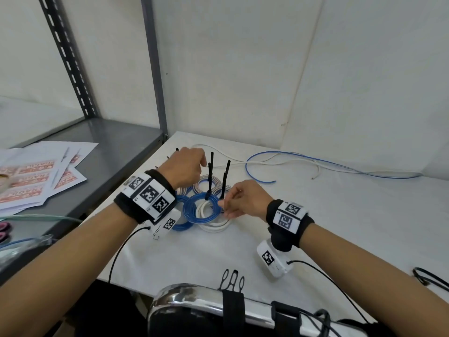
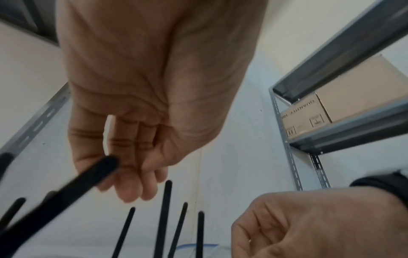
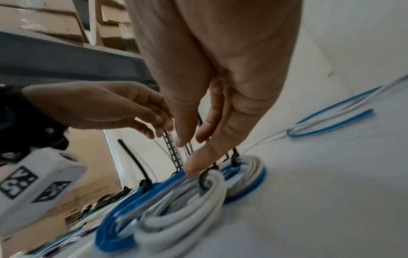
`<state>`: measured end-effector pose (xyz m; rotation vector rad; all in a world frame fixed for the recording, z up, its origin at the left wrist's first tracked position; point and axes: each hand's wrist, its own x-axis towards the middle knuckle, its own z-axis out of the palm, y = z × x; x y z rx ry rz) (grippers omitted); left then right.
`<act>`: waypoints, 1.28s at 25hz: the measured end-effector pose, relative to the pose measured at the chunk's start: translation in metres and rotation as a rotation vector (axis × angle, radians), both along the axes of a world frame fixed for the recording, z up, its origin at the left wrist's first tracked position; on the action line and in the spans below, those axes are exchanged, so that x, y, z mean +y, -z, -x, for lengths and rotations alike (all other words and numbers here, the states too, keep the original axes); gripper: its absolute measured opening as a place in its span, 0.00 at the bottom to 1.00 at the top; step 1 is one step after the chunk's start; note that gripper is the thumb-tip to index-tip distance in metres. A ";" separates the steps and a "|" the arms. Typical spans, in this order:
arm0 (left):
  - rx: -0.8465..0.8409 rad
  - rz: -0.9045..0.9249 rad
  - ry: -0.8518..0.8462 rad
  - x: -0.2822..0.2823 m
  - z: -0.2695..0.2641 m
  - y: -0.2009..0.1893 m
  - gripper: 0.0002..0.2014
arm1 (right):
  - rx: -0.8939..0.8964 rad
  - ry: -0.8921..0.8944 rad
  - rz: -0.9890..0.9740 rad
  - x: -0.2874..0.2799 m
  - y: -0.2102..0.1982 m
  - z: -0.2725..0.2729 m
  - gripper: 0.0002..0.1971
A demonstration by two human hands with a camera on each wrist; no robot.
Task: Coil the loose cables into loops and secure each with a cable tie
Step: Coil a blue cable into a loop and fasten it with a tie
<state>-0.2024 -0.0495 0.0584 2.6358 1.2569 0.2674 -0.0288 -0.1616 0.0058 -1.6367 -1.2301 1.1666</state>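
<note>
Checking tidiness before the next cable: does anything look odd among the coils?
Nothing damaged. The cable ties on the finished coils stand upright, tails untrimmed, and a blue cable and a white cable lie uncoiled behind.

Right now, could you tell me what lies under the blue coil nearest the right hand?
A white coil lies partly under the blue coil, both on the white table. Their overlap stays hidden.

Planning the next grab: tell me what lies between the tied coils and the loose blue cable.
Bare white tabletop, in the head view: nothing lies between the tied coils and the loose blue cable.
</note>
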 end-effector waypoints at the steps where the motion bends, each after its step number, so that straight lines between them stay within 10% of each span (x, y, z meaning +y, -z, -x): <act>1: -0.088 0.001 -0.010 0.000 -0.003 -0.007 0.13 | -0.045 0.030 -0.022 0.002 -0.004 -0.006 0.08; 8: -0.331 0.005 0.020 -0.002 -0.055 -0.024 0.12 | -1.051 0.136 0.016 0.026 0.004 -0.078 0.13; 14: -0.205 0.055 0.066 -0.003 -0.092 -0.009 0.08 | -1.220 0.019 0.180 0.035 0.026 -0.106 0.17; 17: -0.134 0.092 0.053 -0.003 -0.110 -0.002 0.09 | -1.130 0.032 0.124 0.030 0.016 -0.102 0.10; 20: -0.059 0.304 -0.012 -0.010 -0.125 0.000 0.28 | -0.541 0.024 -0.080 0.013 -0.009 -0.094 0.03; 23: -0.156 0.343 -0.033 -0.008 -0.134 0.003 0.20 | -0.202 -0.099 -0.130 -0.009 -0.027 -0.084 0.02; 27: -0.576 0.570 0.059 -0.011 -0.132 -0.006 0.20 | -0.294 0.193 -0.187 -0.013 -0.028 -0.099 0.03; 30: -0.647 0.577 0.283 -0.020 -0.122 -0.028 0.17 | -0.537 0.633 -0.352 -0.009 -0.023 -0.128 0.22; 32: -0.641 0.577 0.454 -0.027 -0.116 -0.041 0.15 | -0.662 0.613 -0.354 -0.009 -0.017 -0.142 0.31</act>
